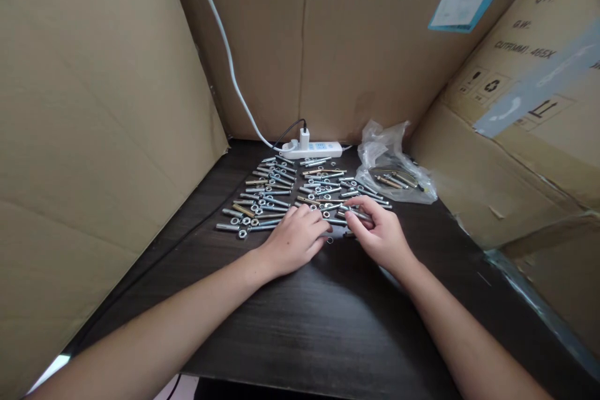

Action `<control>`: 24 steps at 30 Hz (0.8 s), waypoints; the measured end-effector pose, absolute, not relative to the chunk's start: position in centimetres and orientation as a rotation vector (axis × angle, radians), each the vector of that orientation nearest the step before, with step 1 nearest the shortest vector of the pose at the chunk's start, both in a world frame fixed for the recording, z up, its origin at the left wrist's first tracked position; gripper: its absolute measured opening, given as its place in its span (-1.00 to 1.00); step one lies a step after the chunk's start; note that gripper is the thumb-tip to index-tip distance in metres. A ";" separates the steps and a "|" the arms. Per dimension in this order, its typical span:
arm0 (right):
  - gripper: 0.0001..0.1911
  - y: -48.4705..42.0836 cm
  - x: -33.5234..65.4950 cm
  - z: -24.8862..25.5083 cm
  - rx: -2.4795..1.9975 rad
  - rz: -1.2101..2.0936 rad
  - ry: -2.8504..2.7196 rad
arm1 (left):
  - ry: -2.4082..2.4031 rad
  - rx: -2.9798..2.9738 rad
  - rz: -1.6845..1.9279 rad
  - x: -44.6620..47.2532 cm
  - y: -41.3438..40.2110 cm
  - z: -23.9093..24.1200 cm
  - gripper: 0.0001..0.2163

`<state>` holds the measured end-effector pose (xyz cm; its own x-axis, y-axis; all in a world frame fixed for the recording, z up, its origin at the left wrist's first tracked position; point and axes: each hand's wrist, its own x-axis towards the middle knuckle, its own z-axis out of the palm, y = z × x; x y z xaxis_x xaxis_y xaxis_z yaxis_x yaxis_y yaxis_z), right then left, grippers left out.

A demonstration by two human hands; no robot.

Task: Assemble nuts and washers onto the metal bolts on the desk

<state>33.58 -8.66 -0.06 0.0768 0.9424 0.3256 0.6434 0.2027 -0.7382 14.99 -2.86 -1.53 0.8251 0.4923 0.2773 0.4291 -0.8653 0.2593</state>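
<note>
My left hand (299, 236) rests low over the front of the rows of hardware, fingers bent and thumb slightly apart. Nothing shows in its grasp, though some fingertips are hidden. Just beside its thumb and forefinger lies a small metal ring (329, 240). Over the right-hand group, my right hand (380, 232) has its thumb and forefinger apart around the end of a metal bolt (349, 209); I cannot tell whether they touch it. Expansion bolts with sleeves (228, 227), hex nuts (242, 234) and washers lie in two grouped columns on the dark table (300, 319).
A clear plastic bag (424, 190) holding several bolts lies at the back right. Behind the rows sits a white power strip (323, 149) with a plugged-in charger (304, 138). Cardboard walls (262, 44) enclose the table. A black cable (164, 256) runs along the left.
</note>
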 end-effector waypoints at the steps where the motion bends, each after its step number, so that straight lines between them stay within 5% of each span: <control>1: -0.80 -8.6 33.7 -0.1 -1.518 0.455 -1.640 | 0.715 2.848 0.472 15.2 -2.9 -1.7 -0.88; 16: -0.86 -8.7 33.2 -0.1 -1.530 0.411 -1.741 | 0.667 3.010 0.386 15.9 -3.0 -2.3 -0.89; 24: -0.85 -8.5 33.2 -0.7 -1.618 0.419 -1.776 | 0.796 2.811 0.711 14.9 -2.1 -0.9 -0.84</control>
<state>33.22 -8.46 -0.68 0.0128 0.9628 0.2698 0.7411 0.1720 -0.6490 14.89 -2.11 -0.94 0.7491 0.5245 0.4046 0.4606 -0.8514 0.2507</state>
